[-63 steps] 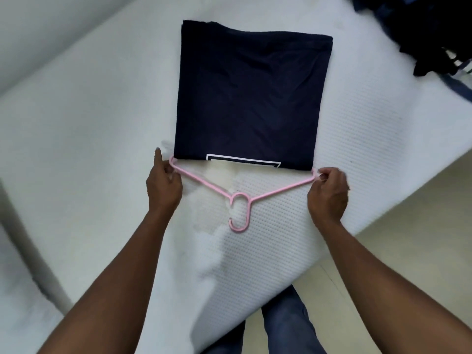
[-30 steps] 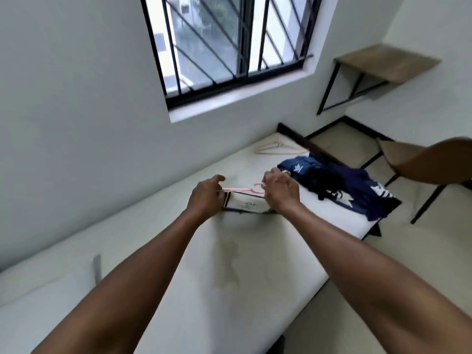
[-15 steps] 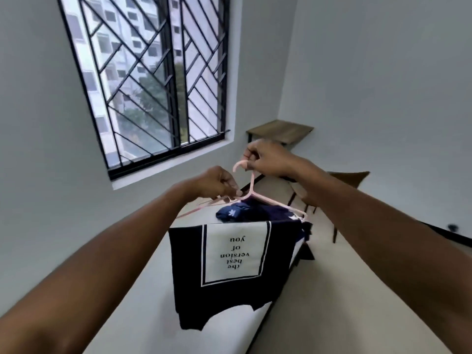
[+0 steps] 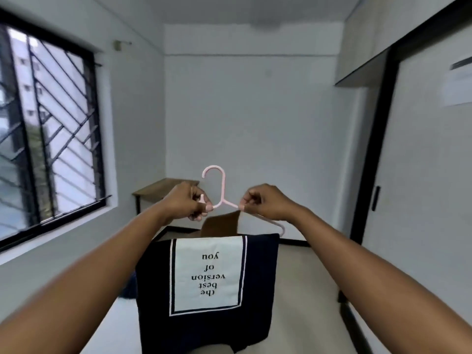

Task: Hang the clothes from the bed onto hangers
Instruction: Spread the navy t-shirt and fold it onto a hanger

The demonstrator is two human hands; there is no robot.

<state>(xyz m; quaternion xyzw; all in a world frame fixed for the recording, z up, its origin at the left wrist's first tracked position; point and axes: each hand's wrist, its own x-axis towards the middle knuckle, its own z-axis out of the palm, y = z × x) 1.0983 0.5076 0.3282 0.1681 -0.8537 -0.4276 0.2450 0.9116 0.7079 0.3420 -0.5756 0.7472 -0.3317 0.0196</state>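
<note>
I see both forearms stretched forward and slightly upward, converging at the middle of the view; the left hand [image 4: 187, 203] and the right hand [image 4: 265, 201] sit level with each other, either side of the neck of the pink plastic hanger [image 4: 223, 190]. The left hand's fingers are curled, thumb and forefinger pinching the hanger's left shoulder just beside the neck; the right hand pinches the right shoulder the same way, its other fingers tucked in. The hook stands upright between them.

The navy T-shirt [image 4: 258, 277] hangs folded over the hanger below my hands, off the bed, its white panel reading "the best version of you" upside down. The cloth hides the hanger's lower bar; only its right end shows past the right wrist; the shirt's bottom edge is partly cut off by the frame. A brown shape [image 4: 221, 224] behind the shirt's top I cannot identify; the barred window [image 4: 51, 139] at left is blurred.
</note>
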